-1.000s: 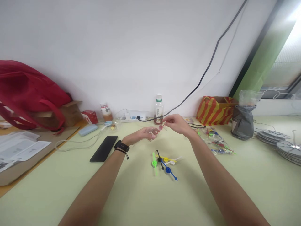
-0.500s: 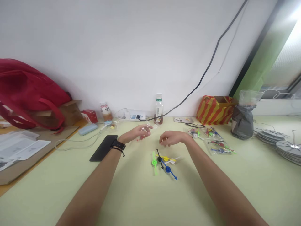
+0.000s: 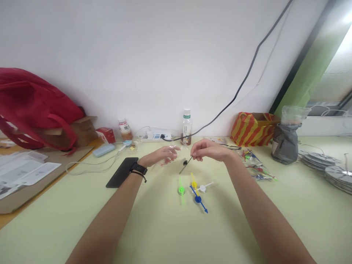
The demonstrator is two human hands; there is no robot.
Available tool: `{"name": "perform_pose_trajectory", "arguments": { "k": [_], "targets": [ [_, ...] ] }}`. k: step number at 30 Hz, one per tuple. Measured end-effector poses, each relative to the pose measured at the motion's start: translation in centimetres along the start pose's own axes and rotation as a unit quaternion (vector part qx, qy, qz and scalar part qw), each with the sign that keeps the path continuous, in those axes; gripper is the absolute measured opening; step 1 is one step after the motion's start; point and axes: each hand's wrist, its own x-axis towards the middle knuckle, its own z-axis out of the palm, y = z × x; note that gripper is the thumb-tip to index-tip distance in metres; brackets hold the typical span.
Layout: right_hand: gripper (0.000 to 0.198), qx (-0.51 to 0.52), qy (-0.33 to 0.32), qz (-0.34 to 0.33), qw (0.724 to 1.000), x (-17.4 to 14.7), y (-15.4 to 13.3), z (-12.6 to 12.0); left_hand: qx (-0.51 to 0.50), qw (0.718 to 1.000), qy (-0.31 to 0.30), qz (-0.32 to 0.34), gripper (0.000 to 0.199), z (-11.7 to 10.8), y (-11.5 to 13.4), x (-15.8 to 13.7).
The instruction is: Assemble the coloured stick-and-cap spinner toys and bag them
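Note:
My right hand (image 3: 209, 150) pinches one end of a black spinner arrow (image 3: 185, 162) and holds it raised over the table, tilted. My left hand (image 3: 162, 156) is closed round a clear plastic bag (image 3: 173, 147), with a red piece (image 3: 164, 161) showing below its fingers; the bag's outline is hard to make out. Between my forearms lie a green spinner arrow (image 3: 181, 190), a yellow spinner arrow (image 3: 194, 184), a white spinner arrow (image 3: 202, 188) and a blue spinner arrow (image 3: 198, 199). The blue, yellow and white ones lie close together, partly overlapping.
Filled clear bags (image 3: 258, 168) of coloured arrows lie to the right, near stacked discs (image 3: 319, 160) and a grey bag (image 3: 284, 143). A bottle (image 3: 186, 128) and power strip (image 3: 155, 135) stand by the wall. A black tablet-like slab (image 3: 121, 172) lies by my left wrist.
My right hand has picked the black spinner arrow out of the loose group and lifted it up and away. The yellow arrow has turned. My left hand has barely moved.

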Motion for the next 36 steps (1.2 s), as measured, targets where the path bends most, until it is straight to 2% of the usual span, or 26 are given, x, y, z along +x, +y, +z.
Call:
{"name": "perform_pose_trajectory", "arguments": {
  "k": [2, 5, 7, 9, 11, 14, 18, 22, 27, 32, 36],
  "targets": [
    [0.021, 0.011, 0.076, -0.046, 0.996, -1.1, -1.2, -0.8, 0.006, 1.000, -0.012, 0.002, 0.051, 0.0, 0.0, 0.0],
    [0.019, -0.008, 0.238, -0.084, 0.968, -2.1, -2.4, -1.5, 0.015, 1.000, -0.025, 0.003, 0.050, 0.1, 0.3, -0.1],
    [0.020, -0.055, 0.320, -0.078, 0.942, -2.4, -2.8, -1.6, 0.013, 0.999, -0.035, 0.007, 0.051, 0.3, 0.6, -0.2],
    [0.020, -0.105, 0.353, -0.056, 0.928, -2.2, -2.9, -1.4, 0.011, 0.999, -0.041, 0.012, 0.051, 0.6, 1.0, -0.1],
    [0.020, -0.146, 0.337, -0.034, 0.929, -1.8, -2.8, -1.1, 0.010, 0.999, -0.045, 0.014, 0.050, 0.9, 1.3, -0.1],
    [0.020, -0.205, 0.278, -0.016, 0.938, -0.7, -2.1, -0.3, 0.003, 0.999, -0.053, 0.013, 0.047, 1.6, 1.8, 0.1],
    [0.022, -0.267, 0.217, -0.029, 0.939, 0.8, -1.3, 0.9, -0.013, 0.997, -0.067, 0.028, 0.035, 2.4, 2.3, 0.3],
    [0.024, -0.302, 0.180, -0.055, 0.935, 1.6, -1.2, 1.9, -0.037, 0.996, -0.077, 0.036, 0.043, 2.6, 2.3, 0.5],
    [0.039, -0.295, 0.197, -0.084, 0.931, 1.0, -2.0, 2.1, -0.073, 0.994, -0.078, 0.037, 0.050, 2.0, 1.5, 0.8],
    [0.028, -0.262, 0.129, -0.072, 0.954, 0.3, -2.4, 1.7, -0.112, 0.992, -0.063, 0.020, 0.050, 1.9, 1.3, 0.6],
    [0.022, -0.207, 0.159, -0.083, 0.962, 0.8, -1.9, 1.8, -0.218, 0.972, -0.082, -0.038, 0.073, 2.5, 1.1, 0.4]
  ]
}}
